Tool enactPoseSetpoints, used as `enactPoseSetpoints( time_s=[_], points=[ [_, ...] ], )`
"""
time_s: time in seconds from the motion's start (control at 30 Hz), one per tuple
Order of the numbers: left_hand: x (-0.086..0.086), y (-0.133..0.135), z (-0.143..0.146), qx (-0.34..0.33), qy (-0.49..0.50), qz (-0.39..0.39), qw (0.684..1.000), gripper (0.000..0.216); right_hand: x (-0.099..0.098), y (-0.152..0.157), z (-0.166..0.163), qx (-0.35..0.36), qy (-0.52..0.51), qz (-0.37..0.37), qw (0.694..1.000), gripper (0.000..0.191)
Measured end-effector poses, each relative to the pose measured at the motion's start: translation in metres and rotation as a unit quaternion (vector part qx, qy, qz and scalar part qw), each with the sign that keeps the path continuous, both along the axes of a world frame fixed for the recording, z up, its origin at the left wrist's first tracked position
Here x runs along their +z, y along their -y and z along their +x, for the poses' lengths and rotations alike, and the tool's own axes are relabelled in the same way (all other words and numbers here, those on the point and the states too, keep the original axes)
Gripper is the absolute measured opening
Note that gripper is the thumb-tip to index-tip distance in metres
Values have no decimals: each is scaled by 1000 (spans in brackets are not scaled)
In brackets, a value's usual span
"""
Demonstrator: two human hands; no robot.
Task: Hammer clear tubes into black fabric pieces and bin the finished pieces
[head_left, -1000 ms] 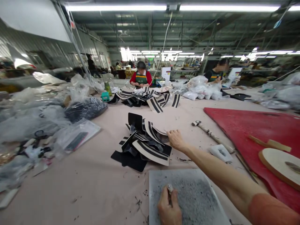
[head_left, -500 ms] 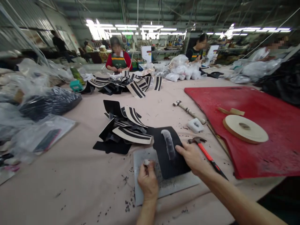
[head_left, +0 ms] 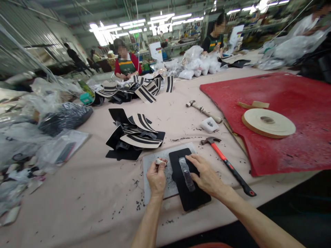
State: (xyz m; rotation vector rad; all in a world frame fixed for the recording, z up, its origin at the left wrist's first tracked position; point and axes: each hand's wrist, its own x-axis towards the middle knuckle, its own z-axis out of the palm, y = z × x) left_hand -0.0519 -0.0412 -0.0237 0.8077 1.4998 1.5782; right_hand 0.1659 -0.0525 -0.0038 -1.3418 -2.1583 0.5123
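My left hand [head_left: 156, 179] is closed, pinching a small whitish stub [head_left: 160, 161] over a grey board [head_left: 168, 186]; its exact kind is unclear. A black flat panel [head_left: 192, 199] lies on the board's right side and reaches past its near edge. Along the panel runs a dark strip in clear plastic wrap [head_left: 186, 175]. My right hand [head_left: 207, 174] rests on the panel, thumb and fingers spread apart against the strip's right side. To the left is a pile of black panels with cream, black-striped pieces [head_left: 139, 139].
A red-handled claw hammer [head_left: 219, 151], a white block [head_left: 209, 124] and a wooden-handled hammer [head_left: 204, 111] lie to the right. Beyond is a red mat [head_left: 271, 155] with a tape roll [head_left: 269, 124]. Plastic bags [head_left: 64, 117] crowd the left. Co-workers [head_left: 126, 65] sit across the table.
The black panel has come down from a raised, tilted hold onto the board. My right hand has shifted from its edge to beside the wrapped strip. My left hand keeps the stub.
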Motion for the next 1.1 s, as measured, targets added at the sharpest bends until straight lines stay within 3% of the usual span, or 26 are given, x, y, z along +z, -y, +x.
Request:
enactPoseSetpoints(
  time_s=[0.1,0.2,0.43,0.57,1.1],
  points=[
    [12,-19,13,-58,-10,19,998,36,-22,-3,-12,56,-10,44,997,54],
    [15,-38,25,-115,-20,30,993,35,-34,-5,-21,57,-9,73,996,37],
    [-6,-45,24,-177,-34,14,984,33,-30,-6,-24,44,-55,98,993,30],
    [-7,-37,18,-207,-83,22,974,24,-30,-5,-23,38,-59,98,993,27],
    [-4,-32,24,-203,-235,41,950,15,-33,-6,-22,50,-76,71,993,29]
  ],
)
